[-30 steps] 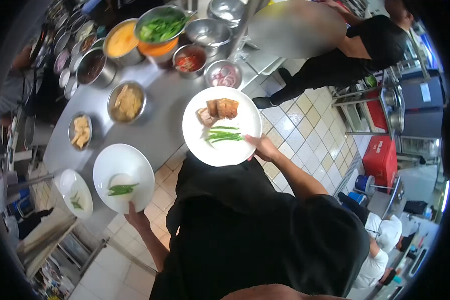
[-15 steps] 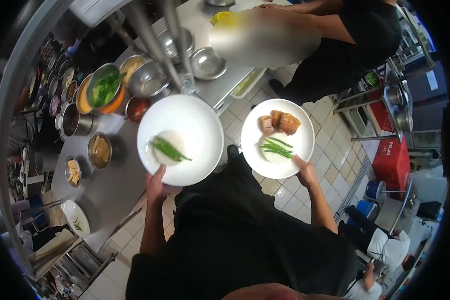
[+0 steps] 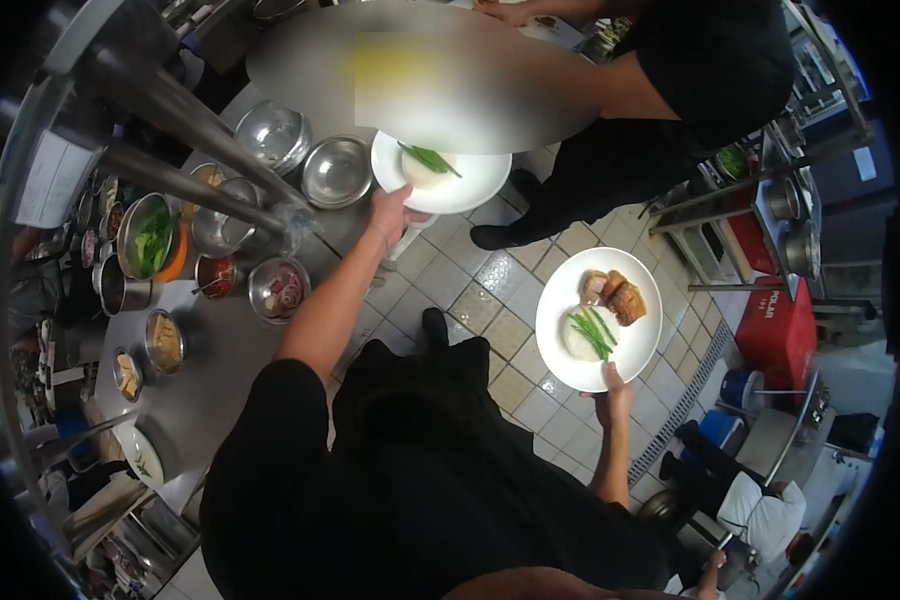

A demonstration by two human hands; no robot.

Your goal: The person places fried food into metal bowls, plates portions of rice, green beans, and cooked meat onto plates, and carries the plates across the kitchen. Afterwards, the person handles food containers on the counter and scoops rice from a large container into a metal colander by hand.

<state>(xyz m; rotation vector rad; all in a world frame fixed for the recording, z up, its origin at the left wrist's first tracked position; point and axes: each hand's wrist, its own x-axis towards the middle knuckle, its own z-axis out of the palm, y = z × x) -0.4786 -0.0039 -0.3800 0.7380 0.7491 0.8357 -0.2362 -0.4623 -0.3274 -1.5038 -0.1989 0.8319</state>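
My left hand (image 3: 392,213) grips the near rim of a white plate (image 3: 485,185), held out ahead beside the steel counter. On that plate lie a mound of rice (image 3: 425,175) and a green chili pepper (image 3: 431,159); a blur hides its far edge. My right hand (image 3: 613,389) pinches the near rim of a second white plate (image 3: 560,355) above the tiled floor. This one carries rice (image 3: 578,340), green beans (image 3: 596,331) and browned pieces of meat (image 3: 625,300). Both plates look roughly level.
On the steel counter (image 3: 220,380) at left stand several bowls, among them one of leafy greens (image 3: 150,240) and one of sliced onions (image 3: 278,290). A co-worker in black (image 3: 720,70) stands ahead. A red cooler (image 3: 778,330) and shelving are at right.
My left hand has moved forward with its plate, toward the co-worker. The right plate has shifted right and nearer to me. The onion bowl has come into view.
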